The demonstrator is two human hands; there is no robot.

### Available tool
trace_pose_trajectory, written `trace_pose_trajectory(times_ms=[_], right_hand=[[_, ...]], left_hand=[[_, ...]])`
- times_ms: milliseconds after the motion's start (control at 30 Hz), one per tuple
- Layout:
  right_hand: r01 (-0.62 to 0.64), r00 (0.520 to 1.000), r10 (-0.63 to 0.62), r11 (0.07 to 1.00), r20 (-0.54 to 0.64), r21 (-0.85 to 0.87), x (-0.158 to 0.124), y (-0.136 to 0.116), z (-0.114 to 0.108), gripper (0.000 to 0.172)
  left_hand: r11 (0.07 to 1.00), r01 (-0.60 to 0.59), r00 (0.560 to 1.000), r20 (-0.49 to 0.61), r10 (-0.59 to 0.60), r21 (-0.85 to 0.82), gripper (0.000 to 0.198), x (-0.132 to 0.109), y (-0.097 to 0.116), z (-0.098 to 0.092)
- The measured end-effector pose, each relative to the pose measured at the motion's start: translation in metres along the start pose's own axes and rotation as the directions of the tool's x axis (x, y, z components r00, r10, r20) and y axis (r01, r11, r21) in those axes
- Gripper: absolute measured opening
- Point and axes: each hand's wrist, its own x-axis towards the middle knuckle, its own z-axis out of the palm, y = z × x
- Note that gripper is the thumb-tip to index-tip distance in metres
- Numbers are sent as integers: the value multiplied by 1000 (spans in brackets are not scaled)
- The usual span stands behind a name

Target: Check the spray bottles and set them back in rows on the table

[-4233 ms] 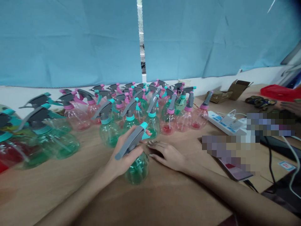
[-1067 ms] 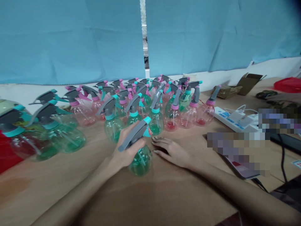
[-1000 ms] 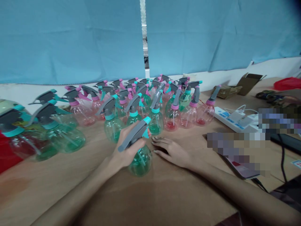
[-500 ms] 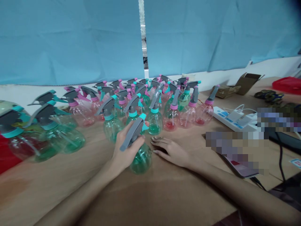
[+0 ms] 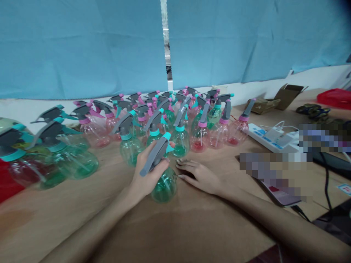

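My left hand (image 5: 149, 171) is wrapped round the neck of a green spray bottle (image 5: 164, 187) with a grey and turquoise spray head, standing upright on the brown tabletop (image 5: 175, 230). Just right of that bottle, my right hand (image 5: 201, 176) rests palm down on the table with its fingers stretched out, holding nothing. Behind both hands stand several more spray bottles, among them a green one (image 5: 180, 143) and a pink one (image 5: 199, 141). Further green bottles (image 5: 79, 162) are at the left.
On the right lie a white power strip (image 5: 270, 140) with plugs and cables, and a phone-like device (image 5: 285, 199), partly pixelated. Behind them are an open cardboard box (image 5: 289, 98) and a red item (image 5: 333, 98). Blue sheeting (image 5: 109, 47) covers the back wall.
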Motion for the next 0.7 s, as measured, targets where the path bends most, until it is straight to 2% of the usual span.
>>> trace_pose_trajectory(times_ms=[567, 700], right_hand=[[3, 1000, -3, 1000, 9, -6, 0, 0, -1, 39], [4, 1000, -4, 1000, 15, -6, 0, 0, -1, 40]], left_hand=[[999, -28, 1000, 7, 28, 26, 32, 0, -1, -1], [999, -28, 1000, 10, 27, 42, 24, 0, 0, -1]])
